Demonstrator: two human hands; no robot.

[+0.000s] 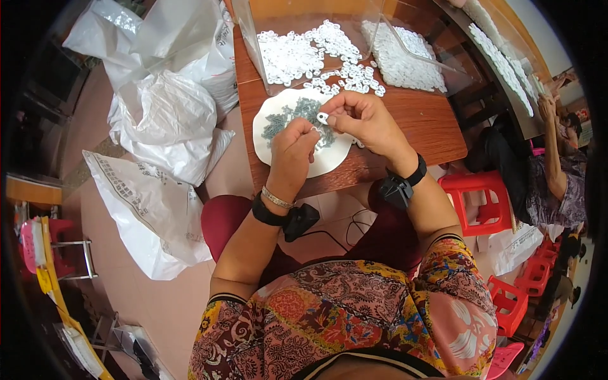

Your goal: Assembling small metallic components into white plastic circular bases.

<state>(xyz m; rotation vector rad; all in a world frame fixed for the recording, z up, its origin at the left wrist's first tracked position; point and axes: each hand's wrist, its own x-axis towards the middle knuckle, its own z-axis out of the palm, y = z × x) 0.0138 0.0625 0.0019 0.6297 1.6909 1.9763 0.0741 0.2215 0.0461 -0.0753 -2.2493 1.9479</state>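
Over a white scalloped plate [263, 147], my two hands meet close together. Between thumb and forefinger, my right hand [370, 123] pinches a small white oval plastic piece with a dark hole [322, 118]. My left hand [293, 149] is closed in a pinch just beside it; what sits at its fingertips is too small to name. On the plate lies a heap of thin grey pin-like parts [306, 107], partly hidden by my hands. Behind the plate, many similar white pieces [288, 57] are spread over the wooden table [424, 123].
A clear plastic box [250, 47] lies on its side around the white pieces, and another pile [408, 60] stands to its right. White sacks [164, 120] crowd the floor at left. A red stool [478, 199] stands at right, near another person [554, 183].
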